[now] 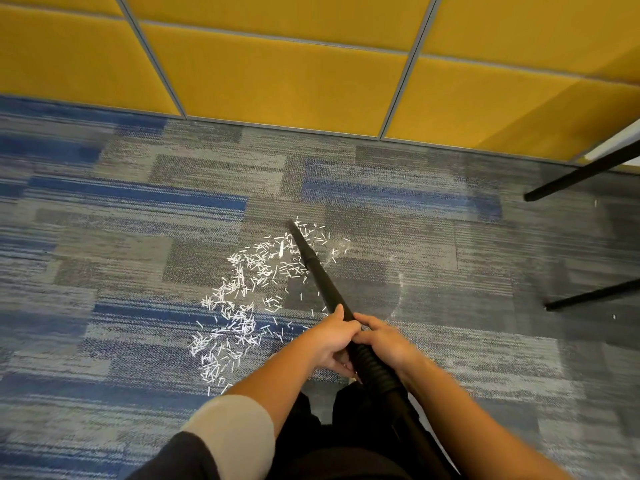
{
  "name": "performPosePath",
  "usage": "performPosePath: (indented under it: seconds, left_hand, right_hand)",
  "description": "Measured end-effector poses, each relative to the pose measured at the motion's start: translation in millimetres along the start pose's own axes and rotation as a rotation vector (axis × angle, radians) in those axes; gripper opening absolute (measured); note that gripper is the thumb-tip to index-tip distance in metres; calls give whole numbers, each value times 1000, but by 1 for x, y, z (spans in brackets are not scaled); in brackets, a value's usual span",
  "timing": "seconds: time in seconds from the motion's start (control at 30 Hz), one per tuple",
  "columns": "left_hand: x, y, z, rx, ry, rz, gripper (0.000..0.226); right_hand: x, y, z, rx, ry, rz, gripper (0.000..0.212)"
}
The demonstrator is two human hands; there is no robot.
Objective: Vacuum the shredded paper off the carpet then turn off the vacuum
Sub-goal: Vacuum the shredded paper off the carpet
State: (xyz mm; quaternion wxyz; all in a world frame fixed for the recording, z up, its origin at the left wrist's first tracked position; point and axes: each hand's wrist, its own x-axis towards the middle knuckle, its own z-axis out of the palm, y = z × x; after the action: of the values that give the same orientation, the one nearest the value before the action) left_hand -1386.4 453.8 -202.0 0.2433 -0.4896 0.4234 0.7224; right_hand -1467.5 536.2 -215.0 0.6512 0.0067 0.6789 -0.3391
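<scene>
White shredded paper [239, 306] lies scattered in a curved band across the grey and blue carpet [121, 258]. A long black vacuum wand [317, 271] slants from my hands up and to the left, and its narrow tip [291, 223] touches the far end of the paper. My left hand [330, 337] grips the wand from the left. My right hand [382, 337] grips it from the right, just above the ribbed black hose [375, 368]. The vacuum body and its switch are out of sight.
A yellow padded wall [277, 64] with grey seams runs along the far edge of the carpet. Two black furniture legs [581, 174] stand on the carpet at the right. A few stray paper bits [595, 202] lie near them. My dark trousers fill the bottom centre.
</scene>
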Motion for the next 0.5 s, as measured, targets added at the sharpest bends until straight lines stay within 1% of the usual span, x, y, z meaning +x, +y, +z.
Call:
performPosePath:
  seconds: [0.27, 0.4, 0.5]
  left_hand:
    - [0, -2, 0, 30, -13, -10, 71]
    - [1, -1, 4, 61, -25, -9, 72]
    - [2, -1, 6, 84, -34, -2, 71]
  right_hand:
    - [1, 8, 3, 26, 38, -20, 50]
    - [-2, 11, -1, 64, 50, -32, 42]
    - [-4, 13, -2, 72, 56, -40, 41]
